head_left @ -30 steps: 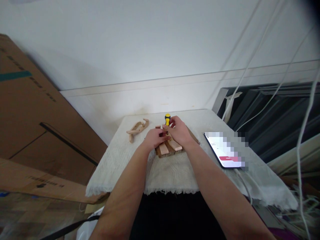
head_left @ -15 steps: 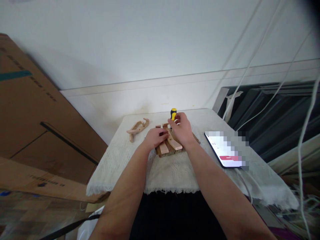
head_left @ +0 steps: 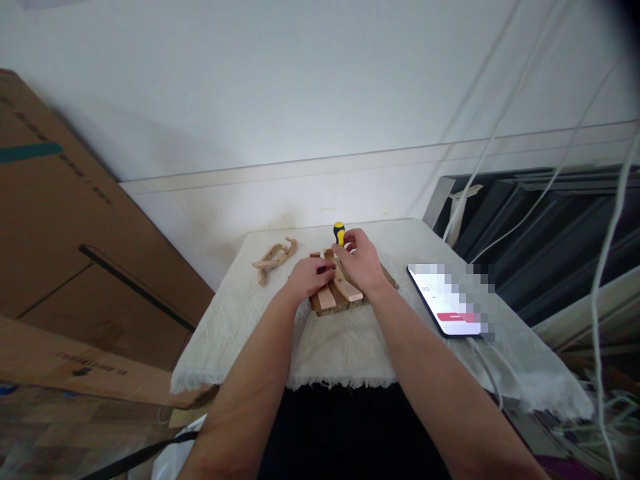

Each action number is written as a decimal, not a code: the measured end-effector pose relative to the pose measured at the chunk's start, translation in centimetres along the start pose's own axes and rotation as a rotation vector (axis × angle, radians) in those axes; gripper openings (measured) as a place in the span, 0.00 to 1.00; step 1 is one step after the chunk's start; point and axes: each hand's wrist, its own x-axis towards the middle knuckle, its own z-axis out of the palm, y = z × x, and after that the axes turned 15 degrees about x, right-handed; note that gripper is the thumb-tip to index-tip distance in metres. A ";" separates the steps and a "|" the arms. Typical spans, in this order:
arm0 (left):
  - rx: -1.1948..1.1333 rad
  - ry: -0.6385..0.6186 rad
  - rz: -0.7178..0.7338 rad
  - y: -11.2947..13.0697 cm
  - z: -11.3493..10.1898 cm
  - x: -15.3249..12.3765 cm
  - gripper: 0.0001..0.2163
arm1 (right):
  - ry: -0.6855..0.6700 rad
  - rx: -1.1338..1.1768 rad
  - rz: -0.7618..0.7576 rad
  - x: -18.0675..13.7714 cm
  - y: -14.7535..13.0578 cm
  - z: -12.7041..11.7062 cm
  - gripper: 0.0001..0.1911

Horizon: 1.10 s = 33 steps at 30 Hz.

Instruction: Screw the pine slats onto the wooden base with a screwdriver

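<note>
A wooden assembly of light slats on a darker base (head_left: 334, 297) lies in the middle of a small table covered with a white cloth (head_left: 350, 340). My left hand (head_left: 307, 275) presses down on the slats with its fingers curled over them. My right hand (head_left: 361, 261) is closed round a screwdriver with a yellow and black handle (head_left: 339, 233), which stands upright with its tip down on the assembly.
Curved wooden pieces (head_left: 274, 258) lie at the table's back left. A phone with a lit screen (head_left: 450, 300) rests to the right, a cable leading from it. A big cardboard box (head_left: 60, 220) leans at left. White cables (head_left: 595, 280) hang at right.
The screwdriver handle swung right half a second ago and has come back left. My left hand has stayed on the slats.
</note>
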 end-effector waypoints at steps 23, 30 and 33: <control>0.009 -0.001 0.000 -0.2 0.1 -0.1 0.14 | -0.032 0.002 0.010 -0.3 -0.6 0.4 0.11; -0.213 -0.060 0.043 -0.7 0.1 -0.4 0.15 | -0.016 0.004 0.003 -0.2 -0.5 0.4 0.11; -0.235 -0.082 0.087 -0.9 0.0 -0.4 0.14 | -0.012 0.015 0.003 -0.2 -0.5 0.3 0.11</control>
